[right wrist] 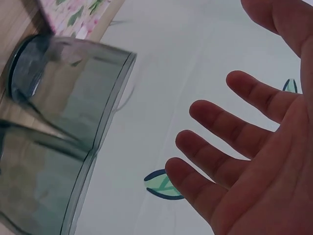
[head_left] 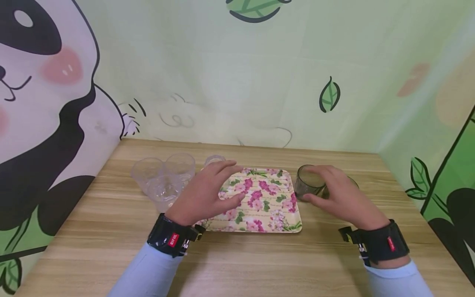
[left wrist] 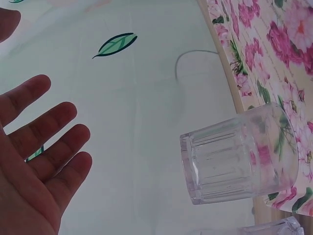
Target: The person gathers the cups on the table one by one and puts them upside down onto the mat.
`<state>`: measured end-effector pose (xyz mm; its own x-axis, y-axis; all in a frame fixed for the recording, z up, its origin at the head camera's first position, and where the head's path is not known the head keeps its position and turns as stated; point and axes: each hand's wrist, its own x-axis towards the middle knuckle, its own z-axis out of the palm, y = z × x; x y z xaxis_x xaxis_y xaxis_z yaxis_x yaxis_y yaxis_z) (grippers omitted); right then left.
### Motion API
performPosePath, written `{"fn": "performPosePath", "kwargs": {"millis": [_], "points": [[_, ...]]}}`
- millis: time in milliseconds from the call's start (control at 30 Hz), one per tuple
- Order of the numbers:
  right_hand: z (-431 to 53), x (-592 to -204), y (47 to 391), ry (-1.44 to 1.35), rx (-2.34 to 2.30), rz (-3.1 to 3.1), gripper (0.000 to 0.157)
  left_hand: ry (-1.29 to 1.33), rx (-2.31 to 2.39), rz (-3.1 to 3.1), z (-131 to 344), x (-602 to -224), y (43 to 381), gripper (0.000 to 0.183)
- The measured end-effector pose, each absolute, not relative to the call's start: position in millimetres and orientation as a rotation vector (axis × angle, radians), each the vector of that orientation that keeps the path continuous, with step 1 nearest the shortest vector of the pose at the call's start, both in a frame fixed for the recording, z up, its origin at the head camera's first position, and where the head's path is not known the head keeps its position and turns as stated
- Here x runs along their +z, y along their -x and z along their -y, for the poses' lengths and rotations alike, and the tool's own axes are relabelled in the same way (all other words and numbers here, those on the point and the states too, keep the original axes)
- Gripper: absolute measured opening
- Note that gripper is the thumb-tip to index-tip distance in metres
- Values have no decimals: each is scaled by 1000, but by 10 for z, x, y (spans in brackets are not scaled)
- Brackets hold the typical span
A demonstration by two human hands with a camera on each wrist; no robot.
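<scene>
Currently, the left hand point(head_left: 209, 192) and right hand point(head_left: 339, 196) both have empty, loosely parted fingers, and the dark glass point(head_left: 304, 187) stands upright on the counter point(head_left: 259, 264) at the nearer right hand's nine o'clock, just beside the tray point(head_left: 261, 206).

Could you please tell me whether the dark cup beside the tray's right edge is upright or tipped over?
Upright: in the head view, the dark cup shows its round rim uppermost and its base down.

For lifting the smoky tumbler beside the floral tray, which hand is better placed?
Likely the right hand: it hovers at the smoky tumbler, while the left hand is nearer the clear tumblers.
</scene>
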<state>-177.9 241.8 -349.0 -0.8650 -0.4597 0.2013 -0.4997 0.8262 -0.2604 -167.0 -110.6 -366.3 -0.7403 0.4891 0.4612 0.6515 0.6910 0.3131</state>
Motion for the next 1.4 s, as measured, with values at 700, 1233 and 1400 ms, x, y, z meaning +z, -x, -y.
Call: {"fn": "performPosePath", "kwargs": {"millis": [700,1233,1400], "points": [[-2702,-3491,1846,-622,476,2968,69,891,-673,2556,1110,-3670,1669,63],[-2903,-3568,1907,-595,477,2994,76,870,-660,2579,1114,-3654,1653,65],[-2956,-3574,1931,-599,478,3000,75,866,-672,2585,1117,-3652,1651,66]]}}
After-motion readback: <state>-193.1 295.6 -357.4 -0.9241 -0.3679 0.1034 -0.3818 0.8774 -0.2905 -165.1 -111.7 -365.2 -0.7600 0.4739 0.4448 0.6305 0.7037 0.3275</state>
